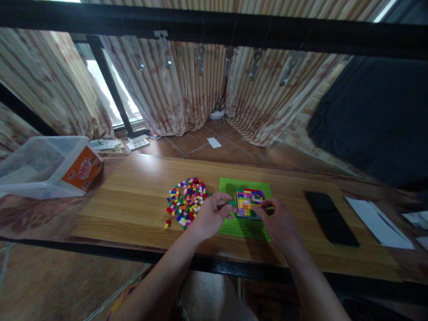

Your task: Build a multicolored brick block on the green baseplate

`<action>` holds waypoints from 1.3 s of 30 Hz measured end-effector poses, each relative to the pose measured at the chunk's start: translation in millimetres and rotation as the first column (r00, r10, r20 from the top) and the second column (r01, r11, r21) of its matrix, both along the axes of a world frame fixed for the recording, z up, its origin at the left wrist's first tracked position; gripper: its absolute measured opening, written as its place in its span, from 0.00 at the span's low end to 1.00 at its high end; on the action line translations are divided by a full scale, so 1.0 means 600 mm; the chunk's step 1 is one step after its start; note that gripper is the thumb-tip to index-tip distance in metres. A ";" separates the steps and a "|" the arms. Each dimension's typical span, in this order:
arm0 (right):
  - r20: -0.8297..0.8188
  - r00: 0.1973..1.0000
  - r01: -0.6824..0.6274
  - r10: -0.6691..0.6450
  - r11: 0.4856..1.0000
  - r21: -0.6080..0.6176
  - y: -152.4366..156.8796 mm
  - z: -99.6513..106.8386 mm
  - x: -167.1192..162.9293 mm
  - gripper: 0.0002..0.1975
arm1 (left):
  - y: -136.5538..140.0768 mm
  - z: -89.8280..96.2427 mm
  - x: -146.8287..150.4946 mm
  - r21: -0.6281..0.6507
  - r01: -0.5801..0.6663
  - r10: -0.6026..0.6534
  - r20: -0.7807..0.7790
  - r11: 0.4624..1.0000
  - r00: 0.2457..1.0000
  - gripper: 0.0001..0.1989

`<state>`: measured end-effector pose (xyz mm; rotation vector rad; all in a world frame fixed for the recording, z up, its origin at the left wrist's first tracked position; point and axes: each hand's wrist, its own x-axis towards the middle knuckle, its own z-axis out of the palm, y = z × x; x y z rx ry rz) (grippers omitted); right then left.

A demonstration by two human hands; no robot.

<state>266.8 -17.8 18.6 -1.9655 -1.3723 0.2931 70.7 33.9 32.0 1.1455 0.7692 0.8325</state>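
Observation:
A box-shaped build of colourful toy bricks stands on a bright green studded baseplate. My left hand is at the build's left side, its thumb and fingers pinched around a small dark green brick. From the right, my right hand reaches over the build. Its thumb and forefinger are drawn together at the top right of the bricks, and what lies between them is hidden. A heap of loose bricks in many colours spreads left of my left hand.
A red and yellow brick pair lies apart near the heap. On the wooden board, a black phone rests to the right, beside white paper. A clear plastic bin stands far left. A dark bar crosses overhead.

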 end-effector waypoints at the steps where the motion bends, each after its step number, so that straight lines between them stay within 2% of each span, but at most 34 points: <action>1: 0.005 1.000 0.002 -0.002 1.000 -0.007 -0.001 0.001 0.000 0.18 | -0.001 0.001 0.000 0.000 0.010 -0.010 0.007 1.000 1.000 0.08; 4: 0.033 0.999 0.024 -0.024 1.000 -0.004 -0.006 0.011 -0.004 0.18 | -0.004 0.004 0.002 0.008 0.029 -0.029 0.031 1.000 0.999 0.07; 7: 0.046 0.999 0.013 -0.019 0.992 0.124 -0.012 0.031 -0.018 0.16 | -0.005 0.004 0.003 0.024 0.030 -0.031 0.036 0.999 0.999 0.07; 10: -0.051 0.993 -0.093 0.110 0.963 0.253 -0.015 0.047 -0.043 0.13 | -0.006 0.006 0.006 0.045 0.037 -0.039 0.053 0.998 0.998 0.08; 14: -0.254 0.923 -0.235 0.290 0.945 0.228 -0.014 0.051 -0.069 0.11 | -0.008 0.010 0.010 0.103 0.070 -0.077 0.065 0.992 0.995 0.08; 16: -0.314 0.896 -0.253 0.313 0.943 0.217 -0.013 0.050 -0.074 0.10 | -0.010 0.013 0.011 0.127 0.084 -0.092 0.060 0.988 0.994 0.08; 22: -0.461 0.822 -0.219 0.335 0.933 0.287 -0.015 0.056 -0.072 0.05 | -0.016 0.020 0.014 0.148 0.107 -0.120 0.080 0.983 0.990 0.10; 26: -0.532 0.768 -0.236 0.358 0.929 0.284 -0.013 0.063 -0.067 0.06 | -0.018 0.024 0.014 0.147 0.136 -0.152 0.104 0.980 0.983 0.11; 29: -0.519 0.798 -0.191 0.307 0.945 0.266 -0.012 0.062 -0.051 0.08 | -0.016 0.023 0.012 0.139 0.104 -0.118 0.099 0.985 0.988 0.10; 32: -0.428 0.873 -0.132 0.232 0.959 0.249 -0.013 0.058 -0.029 0.10 | -0.007 0.016 0.008 0.112 0.021 -0.030 0.079 0.993 0.996 0.11; 35: -0.252 0.940 -0.168 0.228 0.957 0.238 -0.016 0.054 -0.009 0.11 | 0.004 0.008 0.004 0.095 -0.050 0.046 0.042 0.994 0.998 0.12; 39: -0.091 0.964 -0.228 0.250 0.952 0.205 -0.020 0.049 0.001 0.10 | 0.009 0.001 0.002 0.080 -0.084 0.085 -0.015 0.993 0.996 0.07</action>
